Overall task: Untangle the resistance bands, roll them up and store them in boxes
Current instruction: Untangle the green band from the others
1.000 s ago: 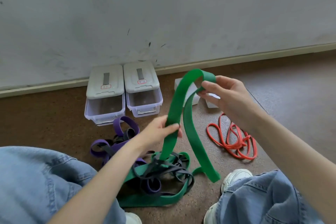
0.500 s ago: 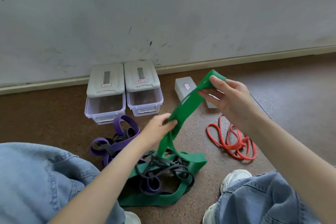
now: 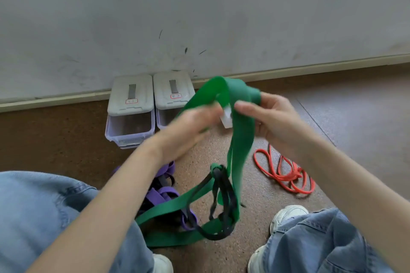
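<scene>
— Green band (image 3: 240,139) hangs in the middle, looped over the right hand (image 3: 275,119), whose fingers curl round its top fold. Where's the left?

— Left hand (image 3: 188,131) sits at 9 o'clock of that fold, blurred; it touches the strap, but whether it grips I cannot tell.

— What blocks the band?

— Black band (image 3: 221,197) is knotted round it at 6 o'clock, dangling. Purple band (image 3: 164,193) lies on the floor (image 3: 355,128) at 7 o'clock, partly under the left forearm.

— And around?

— Red band (image 3: 284,173) lies loose at 4 o'clock, apart from the tangle. Two boxes (image 3: 131,113) stand side by side at 11 o'clock against the wall (image 3: 199,17), lids on. A small white box (image 3: 226,119) peeks between the hands. Jeans (image 3: 44,217) and white shoes (image 3: 286,215) frame the bottom.
</scene>
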`<state>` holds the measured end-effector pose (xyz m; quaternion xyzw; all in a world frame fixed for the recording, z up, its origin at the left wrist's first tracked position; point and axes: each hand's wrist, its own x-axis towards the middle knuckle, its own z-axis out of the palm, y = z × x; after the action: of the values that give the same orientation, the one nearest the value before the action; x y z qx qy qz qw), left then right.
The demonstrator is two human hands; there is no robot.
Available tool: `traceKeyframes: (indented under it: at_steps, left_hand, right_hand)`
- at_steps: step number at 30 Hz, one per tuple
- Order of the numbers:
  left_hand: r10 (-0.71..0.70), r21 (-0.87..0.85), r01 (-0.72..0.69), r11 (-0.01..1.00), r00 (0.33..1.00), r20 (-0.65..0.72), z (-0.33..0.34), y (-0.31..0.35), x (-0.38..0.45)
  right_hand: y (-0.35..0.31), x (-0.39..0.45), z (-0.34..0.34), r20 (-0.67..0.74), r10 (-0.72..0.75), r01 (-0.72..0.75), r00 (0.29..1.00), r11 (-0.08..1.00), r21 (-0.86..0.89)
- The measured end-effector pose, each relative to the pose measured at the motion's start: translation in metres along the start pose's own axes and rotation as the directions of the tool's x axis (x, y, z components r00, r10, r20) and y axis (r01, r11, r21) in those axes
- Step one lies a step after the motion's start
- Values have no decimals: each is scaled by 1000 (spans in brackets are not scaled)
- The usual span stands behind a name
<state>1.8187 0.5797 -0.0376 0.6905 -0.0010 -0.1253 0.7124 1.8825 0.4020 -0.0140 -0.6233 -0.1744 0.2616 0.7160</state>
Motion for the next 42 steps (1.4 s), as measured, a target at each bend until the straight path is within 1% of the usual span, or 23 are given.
traceKeyframes:
  at_steps: [1, 2, 3, 5, 6, 7, 9, 10, 12, 13, 16, 19, 21, 23, 26, 27, 29, 30, 33, 36, 39, 40, 42]
  left_hand:
    - [-79, 204, 53, 978, 989, 125, 12, -13, -2]
    - [-134, 337, 63, 939, 973, 189, 25, -26, -2]
    - [-135, 393, 58, 918, 976, 171, 36, -34, 1]
    - [-54, 386, 36, 922, 998, 36, 44, -35, 4]
    - [-25, 328, 31, 944, 999, -23, 39, -31, 7]
    - [-8, 238, 24, 971, 998, -70, 34, -25, 7]
    - [-9, -10, 7, 1000, 987, -158, 23, -10, 5]
    - [-8, -124, -15, 992, 982, -187, 21, -3, 4]
    - [5, -273, -69, 959, 974, -228, 20, 10, 2]
    - [13, -324, -93, 942, 971, -241, 19, 15, 2]
    - [6, -442, -124, 888, 966, -259, 14, 29, -4]
    - [-36, -502, -104, 858, 965, -260, 11, 35, -10]
    - [-85, -471, -25, 882, 974, -211, 9, 38, -13]
    - [-113, -392, 30, 919, 975, -190, 5, 38, -13]
    - [-96, -270, 17, 963, 955, -282, -6, 33, -11]
    - [-99, -185, 42, 982, 945, -313, -11, 28, -10]
    - [-147, 29, 171, 985, 913, -380, -17, 10, -6]
    - [-192, 70, 240, 968, 893, -406, -17, 0, -4]
    - [-328, 57, 386, 921, 844, -425, -14, -19, 1]
    - [-343, 46, 413, 909, 808, -478, -20, -20, 5]
    - [-242, 84, 342, 936, 799, -550, -24, -12, 5]
    - [-211, 94, 314, 945, 802, -558, -23, -9, 5]
    - [-176, 52, 239, 970, 830, -530, -17, -2, 3]
  right_hand:
    - [-5, 1, -2, -24, -36, 37, 999, 997, 69]
    - [-9, 3, -3, -40, -65, 69, 997, 992, 106]
    - [-10, 4, -4, -43, -78, 83, 996, 988, 127]
    - [-11, 6, -8, 10, -15, 14, 1000, 991, 136]
    - [-11, 6, -12, 63, 50, -56, 997, 994, 95]
    - [-10, 5, -18, 119, 126, -126, 985, 992, -4]
    - [-5, 0, -27, 211, 284, -208, 935, 924, -321]
    - [-1, -3, -27, 261, 340, -205, 903, 877, -434]
    - [12, -7, -17, 379, 365, -160, 850, 865, -475]
    - [18, -7, -10, 403, 338, -138, 850, 883, -449]
    - [23, -5, 7, 323, 229, -56, 918, 882, -467]
    - [29, -3, 16, 267, 136, 80, 954, 744, -663]
    - [36, -4, 20, 272, 54, 164, 961, 679, -716]
    - [43, -4, 19, 248, -1, 182, 969, 683, -708]
    - [43, -3, 11, 98, -12, 73, 995, 763, -642]
    - [42, -3, 7, 47, -23, 47, 999, 804, -593]
    - [38, -3, 3, -64, -37, 4, 997, 891, -455]
    - [36, -3, 2, -108, -39, -7, 993, 918, -397]
    - [32, -1, 3, -120, -34, -14, 992, 928, -373]
    - [30, 4, -4, -171, -13, -41, 985, 949, -312]
    - [33, 9, -19, -321, 75, -187, 944, 925, -332]
    - [38, 10, -22, -357, 106, -253, 928, 883, -396]
    - [46, 10, -29, -375, 112, -344, 920, 689, -638]
